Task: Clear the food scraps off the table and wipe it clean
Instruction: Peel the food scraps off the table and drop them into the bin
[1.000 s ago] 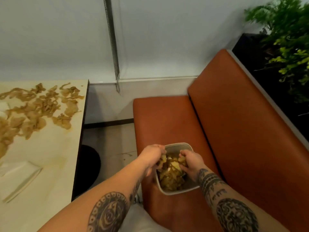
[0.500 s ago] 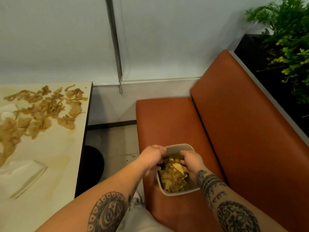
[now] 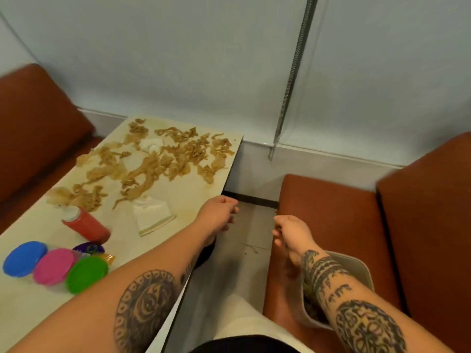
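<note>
Brown food scraps point(image 3: 158, 161) lie scattered over the far half of the cream table point(image 3: 183, 200). A grey-white bin point(image 3: 356, 273) with scraps inside stands on the orange bench seat point(image 3: 323, 200) at lower right, partly hidden by my right forearm. My left hand point(image 3: 219, 215) hovers at the table's right edge, fingers loosely curled and holding nothing. My right hand point(image 3: 290, 230) hangs over the gap between table and bench, above the bin's near side, fingers loosely curled and empty.
A red squeeze bottle point(image 3: 86, 225) lies on the table beside a clear plastic cup point(image 3: 153, 217) on its side. Blue point(image 3: 24, 258), pink point(image 3: 54, 266) and green point(image 3: 86, 273) lids sit near the front left. Another orange bench point(image 3: 33, 138) stands at far left.
Both hands have lifted out of the bin and moved left toward the table. The view has swung left, bringing the table's whole top into sight.
</note>
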`<move>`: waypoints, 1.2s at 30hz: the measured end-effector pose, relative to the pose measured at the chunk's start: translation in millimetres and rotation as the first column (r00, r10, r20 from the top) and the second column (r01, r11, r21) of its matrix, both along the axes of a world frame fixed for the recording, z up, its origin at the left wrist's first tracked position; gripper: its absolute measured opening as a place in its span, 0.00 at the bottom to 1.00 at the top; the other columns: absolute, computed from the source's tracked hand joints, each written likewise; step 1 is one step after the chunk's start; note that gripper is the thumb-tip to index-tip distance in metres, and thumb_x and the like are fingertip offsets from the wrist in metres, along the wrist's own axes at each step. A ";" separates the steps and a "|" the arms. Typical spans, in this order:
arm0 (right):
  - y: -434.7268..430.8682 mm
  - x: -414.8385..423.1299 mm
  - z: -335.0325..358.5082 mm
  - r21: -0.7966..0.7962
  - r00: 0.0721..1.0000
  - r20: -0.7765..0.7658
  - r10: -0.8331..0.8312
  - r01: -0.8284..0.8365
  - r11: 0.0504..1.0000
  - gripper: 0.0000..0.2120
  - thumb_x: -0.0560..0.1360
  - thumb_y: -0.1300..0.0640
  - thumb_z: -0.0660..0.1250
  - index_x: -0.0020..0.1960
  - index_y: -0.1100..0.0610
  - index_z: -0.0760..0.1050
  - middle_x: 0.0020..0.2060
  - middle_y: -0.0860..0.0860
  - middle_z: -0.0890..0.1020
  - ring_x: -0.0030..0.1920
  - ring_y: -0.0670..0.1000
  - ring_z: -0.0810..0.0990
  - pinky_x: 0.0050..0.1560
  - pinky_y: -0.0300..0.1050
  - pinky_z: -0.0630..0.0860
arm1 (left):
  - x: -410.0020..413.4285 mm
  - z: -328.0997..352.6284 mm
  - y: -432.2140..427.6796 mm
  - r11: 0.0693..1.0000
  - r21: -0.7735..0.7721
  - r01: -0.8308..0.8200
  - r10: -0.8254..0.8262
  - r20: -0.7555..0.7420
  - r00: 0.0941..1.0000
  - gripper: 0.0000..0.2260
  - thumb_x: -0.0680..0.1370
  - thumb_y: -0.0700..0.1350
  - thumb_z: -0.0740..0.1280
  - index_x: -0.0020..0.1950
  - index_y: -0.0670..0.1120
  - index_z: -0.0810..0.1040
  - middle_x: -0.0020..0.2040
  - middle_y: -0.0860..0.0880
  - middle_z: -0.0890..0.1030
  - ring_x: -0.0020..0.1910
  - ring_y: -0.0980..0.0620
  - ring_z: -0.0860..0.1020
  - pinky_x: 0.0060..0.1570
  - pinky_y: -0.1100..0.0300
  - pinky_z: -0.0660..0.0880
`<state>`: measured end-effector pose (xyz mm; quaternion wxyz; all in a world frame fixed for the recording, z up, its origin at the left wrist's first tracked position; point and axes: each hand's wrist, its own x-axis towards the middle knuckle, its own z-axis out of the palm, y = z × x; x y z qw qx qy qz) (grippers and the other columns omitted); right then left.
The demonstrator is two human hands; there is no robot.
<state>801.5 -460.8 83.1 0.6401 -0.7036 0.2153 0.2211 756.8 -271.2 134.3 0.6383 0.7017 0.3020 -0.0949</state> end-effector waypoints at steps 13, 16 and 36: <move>147.2 54.7 3.9 -0.098 0.909 0.087 0.408 -0.400 0.911 0.05 0.82 0.54 0.65 0.51 0.55 0.78 0.44 0.51 0.80 0.41 0.49 0.77 0.36 0.42 0.75 | 3.3 -22.7 118.6 0.948 0.021 -0.318 0.319 -0.036 0.947 0.08 0.81 0.40 0.63 0.55 0.48 0.80 0.54 0.46 0.84 0.42 0.48 0.80 0.43 0.55 0.74; 169.5 81.8 -9.0 -0.157 0.875 0.091 0.475 -0.459 0.875 0.03 0.81 0.58 0.66 0.53 0.55 0.78 0.44 0.51 0.80 0.38 0.47 0.77 0.31 0.37 0.73 | 20.9 -37.1 136.6 0.936 0.023 -0.351 0.352 -0.078 0.933 0.08 0.81 0.40 0.63 0.55 0.48 0.80 0.54 0.46 0.83 0.43 0.48 0.79 0.43 0.54 0.74; 261.1 181.2 -80.0 -0.579 0.482 0.234 0.845 -0.628 0.519 0.04 0.81 0.55 0.65 0.48 0.54 0.76 0.40 0.48 0.78 0.43 0.50 0.76 0.45 0.45 0.72 | 74.5 -95.3 236.5 0.770 0.219 -0.599 0.625 -0.076 0.777 0.09 0.81 0.40 0.62 0.54 0.51 0.79 0.52 0.52 0.83 0.43 0.50 0.81 0.41 0.55 0.75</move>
